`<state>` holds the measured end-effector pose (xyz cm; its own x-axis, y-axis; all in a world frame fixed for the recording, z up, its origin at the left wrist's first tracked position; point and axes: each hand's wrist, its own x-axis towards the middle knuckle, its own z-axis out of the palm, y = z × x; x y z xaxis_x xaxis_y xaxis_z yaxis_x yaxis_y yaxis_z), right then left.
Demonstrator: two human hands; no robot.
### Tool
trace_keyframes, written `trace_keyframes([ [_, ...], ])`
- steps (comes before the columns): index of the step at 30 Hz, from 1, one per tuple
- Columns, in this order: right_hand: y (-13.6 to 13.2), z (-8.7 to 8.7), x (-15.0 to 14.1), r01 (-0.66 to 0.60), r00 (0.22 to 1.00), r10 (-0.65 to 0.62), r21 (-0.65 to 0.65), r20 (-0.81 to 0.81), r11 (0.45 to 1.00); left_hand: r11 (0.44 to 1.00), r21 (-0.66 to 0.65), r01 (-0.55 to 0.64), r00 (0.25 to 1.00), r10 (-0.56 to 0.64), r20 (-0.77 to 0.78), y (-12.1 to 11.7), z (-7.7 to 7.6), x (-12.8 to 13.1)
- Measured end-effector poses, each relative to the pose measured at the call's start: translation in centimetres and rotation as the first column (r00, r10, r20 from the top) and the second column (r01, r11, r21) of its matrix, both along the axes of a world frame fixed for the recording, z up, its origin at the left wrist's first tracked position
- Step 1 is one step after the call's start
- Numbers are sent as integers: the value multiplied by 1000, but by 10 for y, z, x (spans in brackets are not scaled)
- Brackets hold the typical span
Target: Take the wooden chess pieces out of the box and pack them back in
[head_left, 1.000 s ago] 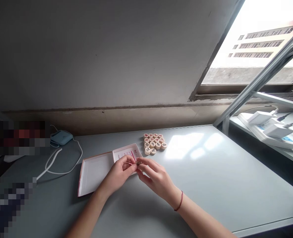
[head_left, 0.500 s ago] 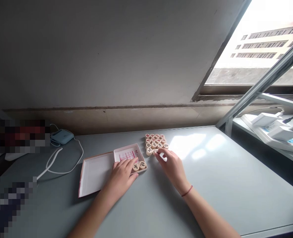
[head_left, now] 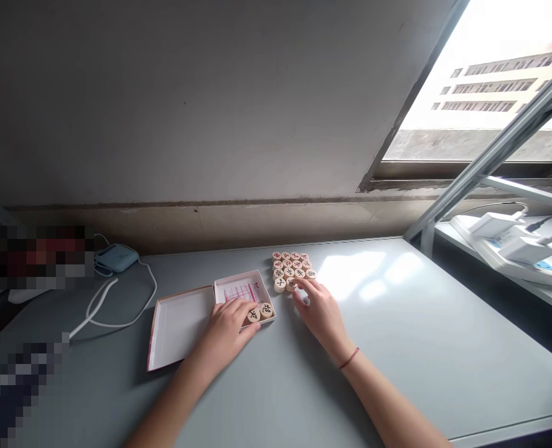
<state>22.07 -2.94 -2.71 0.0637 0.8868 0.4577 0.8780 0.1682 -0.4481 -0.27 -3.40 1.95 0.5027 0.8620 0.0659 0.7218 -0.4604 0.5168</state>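
Round wooden Chinese chess pieces (head_left: 289, 264) stand in close rows on the grey table, red characters at the back and black ones in front. My right hand (head_left: 320, 311) has its thumb and index finger at a chess piece (head_left: 290, 284) in the front row, beside the leftmost one. My left hand (head_left: 231, 325) lies over the near left corner of an open white box (head_left: 260, 281), fingers across the inside and thumb outside the front wall. Two black-character pieces (head_left: 266, 310) sit in the box near its front right corner. A folded paper with red lines (head_left: 244, 292) lies inside.
The box lid (head_left: 177, 330) lies inside-up to the left of the box. A blue device (head_left: 117, 257) with a white cable (head_left: 155, 283) is at the back left. White plugs on a power strip (head_left: 513, 249) rest on the right shelf.
My right hand has shifted slightly, and the front-row piece at its fingertips now shows more plainly beside the leftmost one. My left hand stays on the box. The view has moved slightly.
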Motion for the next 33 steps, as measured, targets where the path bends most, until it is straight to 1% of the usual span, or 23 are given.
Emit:
trace_keyframes([
  [2, -2, 3, -2, -7, 1000, 7, 64, -4, 998, 1000, 14, -7, 999, 7, 38, 0, 0, -1],
  [4, -4, 9, -5, -41, 998, 45, 124, -33, 991, 1000, 26, -15, 998, 13, 65, 1, -2, -1],
  [6, -6, 17, -10, -112, 989, 127, 175, -76, 978, 999, 44, -19, 996, 15, 92, 2, -3, -3],
  [8, -10, 24, -16, -219, 963, 246, 211, -113, 953, 997, 78, -26, 992, 16, 123, 3, -4, -3],
  [11, -18, 29, -27, -364, 899, 401, 211, -177, 907, 988, 156, -17, 981, -14, 192, 2, -3, -1],
  [13, -23, 30, -35, -410, 864, 445, 181, -238, 894, 975, 222, 9, 971, -62, 232, -1, -2, 3],
  [15, -26, 31, -41, -424, 838, 448, 145, -312, 894, 958, 286, 24, 963, -98, 249, -4, -1, 7],
  [18, -25, 33, -41, -419, 803, 402, 64, -439, 906, 939, 344, 29, 966, -114, 231, -6, -1, 10],
  [20, -20, 34, -32, -353, 790, 289, -15, -540, 936, 935, 352, 27, 977, -99, 188, -5, -3, 8],
  [22, -13, 33, -16, -235, 796, 123, -115, -593, 965, 941, 338, 20, 990, -66, 125, -2, -6, 5],
  [24, -6, 30, 3, -122, 837, -22, -226, -546, 966, 952, 306, 12, 998, -32, 62, 0, -8, 1],
  [26, -1, 25, 18, -54, 894, -97, -319, -437, 946, 963, 269, 11, 1000, -18, 22, 2, -10, -2],
  [29, 2, 19, 28, 1, 939, -130, -375, -317, 927, 974, 227, 18, 1000, -21, 13, 3, -12, -4],
  [33, -1, 24, 25, 25, 959, -126, -367, -254, 930, 977, 214, -4, 1000, 6, -6, 3, -13, -4],
])
